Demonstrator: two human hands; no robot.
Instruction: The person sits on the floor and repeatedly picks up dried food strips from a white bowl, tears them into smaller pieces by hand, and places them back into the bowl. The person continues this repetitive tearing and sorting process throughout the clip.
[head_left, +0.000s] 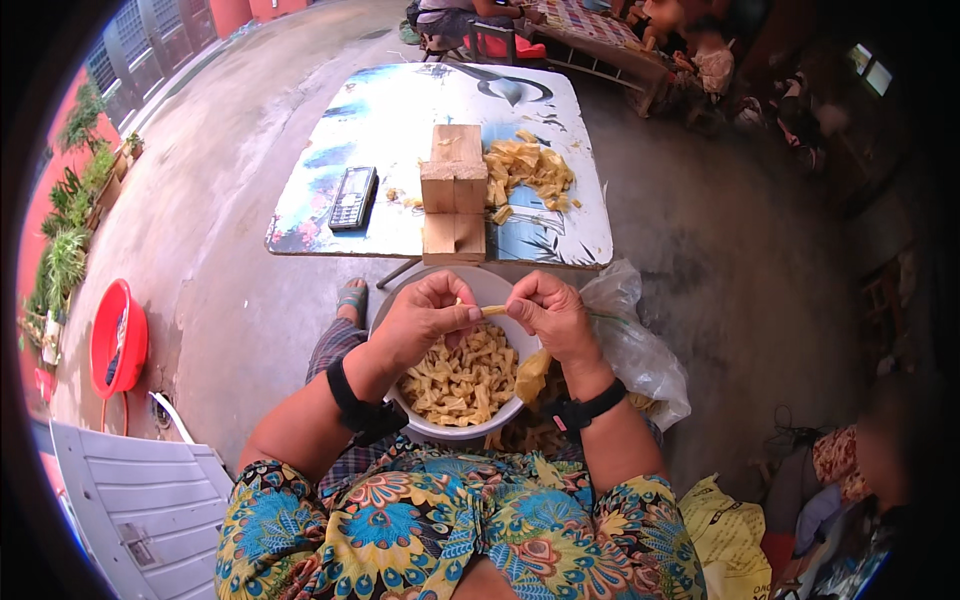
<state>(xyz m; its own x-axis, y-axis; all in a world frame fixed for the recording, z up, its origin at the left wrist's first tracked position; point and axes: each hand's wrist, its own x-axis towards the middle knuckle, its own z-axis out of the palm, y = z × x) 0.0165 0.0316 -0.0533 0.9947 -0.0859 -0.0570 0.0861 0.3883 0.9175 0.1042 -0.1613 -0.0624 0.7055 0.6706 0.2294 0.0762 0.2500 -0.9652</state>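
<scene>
Between my hands stretches a thin yellow strip (494,310) that looks like tofu skin. My left hand (430,312) pinches one end with thumb and fingers, and my right hand (552,315) pinches the other. Both are above a large white basin (452,433) in front of my lap. Many short, twisted or knotted yellow pieces (458,378) fill its bottom. A wider yellow sheet (534,376) hangs below my right hand at the basin's right rim; I cannot tell whether it is held.
A low painted table (318,160) stands ahead, bearing a wooden block stand (455,190), loose yellow strips (530,172) and a black calculator-like device (353,198). A clear plastic bag (640,350) lies right of the basin. A red tub (120,340) stands left. Other people sit farther off.
</scene>
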